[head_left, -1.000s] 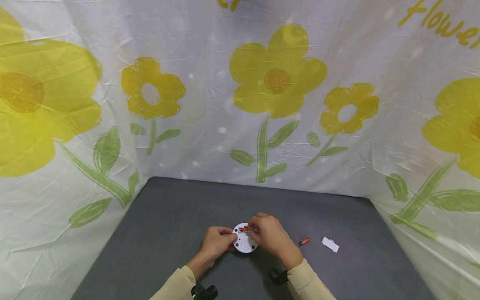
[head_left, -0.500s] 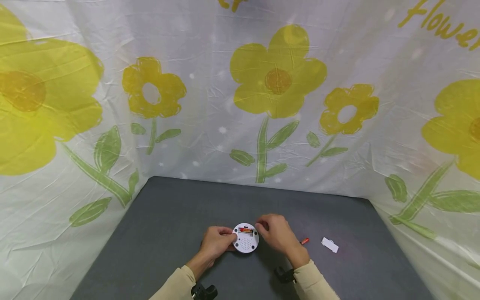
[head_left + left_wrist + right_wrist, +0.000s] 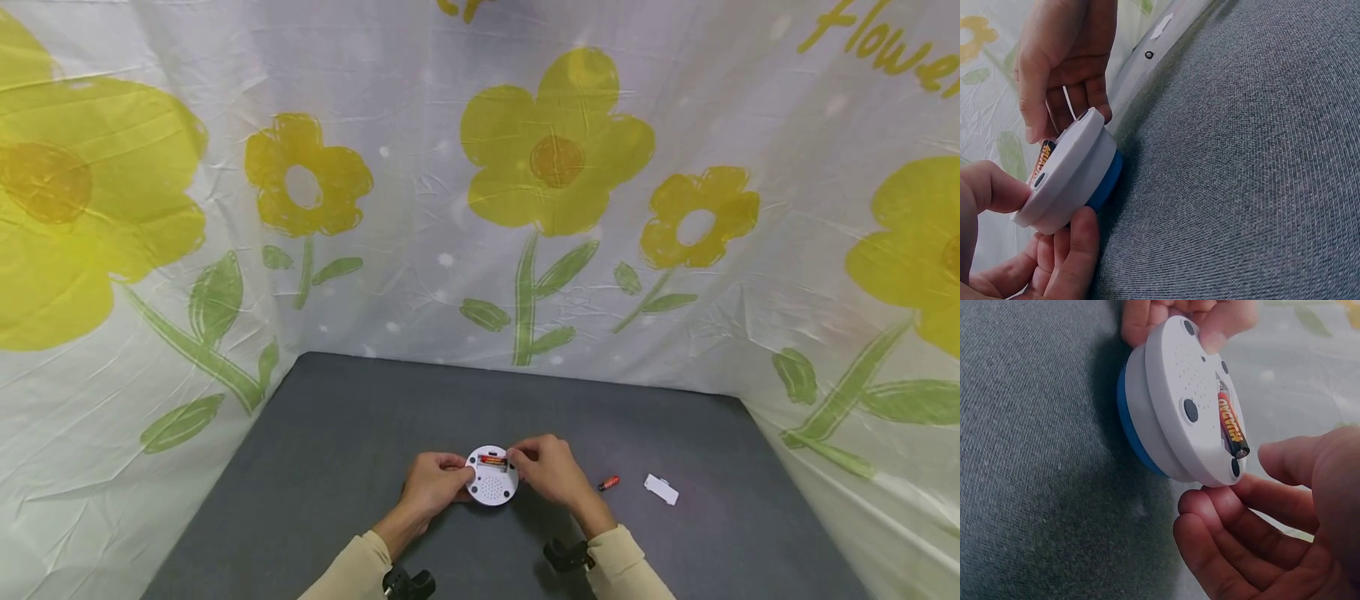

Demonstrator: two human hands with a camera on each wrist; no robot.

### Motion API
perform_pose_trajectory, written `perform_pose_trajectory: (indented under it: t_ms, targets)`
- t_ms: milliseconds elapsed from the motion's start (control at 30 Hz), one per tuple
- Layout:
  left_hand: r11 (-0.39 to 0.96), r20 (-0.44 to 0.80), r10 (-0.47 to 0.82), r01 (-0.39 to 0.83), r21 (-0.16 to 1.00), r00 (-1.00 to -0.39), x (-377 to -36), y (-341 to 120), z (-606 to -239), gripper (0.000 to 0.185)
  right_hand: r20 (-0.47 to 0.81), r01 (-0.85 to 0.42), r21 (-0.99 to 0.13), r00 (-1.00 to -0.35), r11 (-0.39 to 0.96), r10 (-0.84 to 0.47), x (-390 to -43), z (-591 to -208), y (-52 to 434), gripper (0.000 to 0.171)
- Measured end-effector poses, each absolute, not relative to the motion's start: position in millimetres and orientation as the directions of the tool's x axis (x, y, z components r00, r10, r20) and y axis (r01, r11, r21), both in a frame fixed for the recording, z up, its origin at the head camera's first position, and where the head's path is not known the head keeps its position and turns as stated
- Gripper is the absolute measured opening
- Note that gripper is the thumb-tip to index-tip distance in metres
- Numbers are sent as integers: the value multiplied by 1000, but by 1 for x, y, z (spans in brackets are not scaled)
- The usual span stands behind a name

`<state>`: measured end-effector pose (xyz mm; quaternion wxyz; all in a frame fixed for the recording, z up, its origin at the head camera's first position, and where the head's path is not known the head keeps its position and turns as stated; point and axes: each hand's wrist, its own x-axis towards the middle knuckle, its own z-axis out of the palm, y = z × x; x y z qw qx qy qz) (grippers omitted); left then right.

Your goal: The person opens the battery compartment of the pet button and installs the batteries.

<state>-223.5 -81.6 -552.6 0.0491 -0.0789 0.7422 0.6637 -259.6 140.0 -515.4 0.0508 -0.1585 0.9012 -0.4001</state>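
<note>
My left hand grips the left edge of a round white device, thumb on its face and fingers beneath. Speaker holes and dark round feet mark that face; its other side is blue, toward the table. A red and black AAA-type battery lies in the open battery compartment, its black end raised above the face in the right wrist view. My right hand is at the device's right edge, fingertips loosely bent by the rim. Its thumb stands a little apart from the battery's black end.
Another red and black battery lies on the dark grey table, right of my right hand. Farther right lies a white battery cover. A white curtain printed with yellow flowers stands around the table's back and sides.
My right hand has come off the compartment, drawn away to the right, then edged back toward the rim. The battery in the compartment is now uncovered. My left hand keeps its grip.
</note>
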Motion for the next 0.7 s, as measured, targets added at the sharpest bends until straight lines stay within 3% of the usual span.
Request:
perform_pose_trajectory:
  t_ms: [700]
  targets:
    - [120, -168, -65, -175, 977, -984, -223, -81, -552, 29, 62, -204, -777, -966, 596, -250, -258, -524, 134, 10]
